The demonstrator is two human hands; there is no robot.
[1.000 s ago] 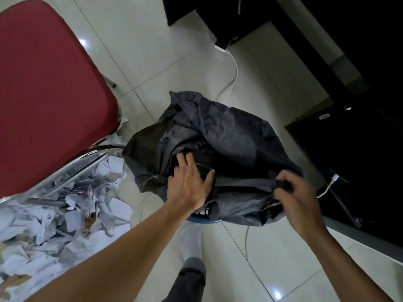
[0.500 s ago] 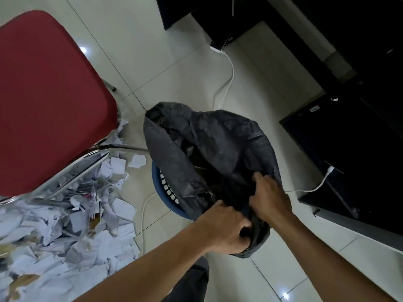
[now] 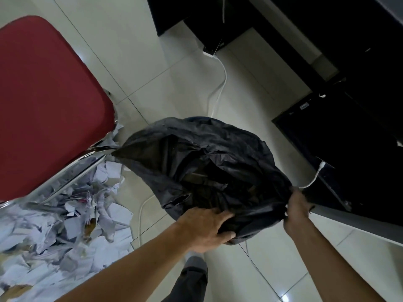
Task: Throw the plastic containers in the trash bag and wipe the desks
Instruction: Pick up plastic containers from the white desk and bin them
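A crumpled black trash bag hangs over the tiled floor in the middle of the view, its mouth spread wide and dark inside. My left hand grips the near edge of the bag, fingers curled over the plastic. My right hand pinches the bag's right edge and pulls it outward. No plastic container shows in the view.
A red-seated chair with a chrome frame stands at the left. Torn white paper scraps lie heaped under it. Dark furniture fills the right side. White cables run across the floor. My trouser leg shows below.
My hands, close together on the bag half a second ago, have moved apart and stretched its mouth open. The blue basket under the bag is now hidden.
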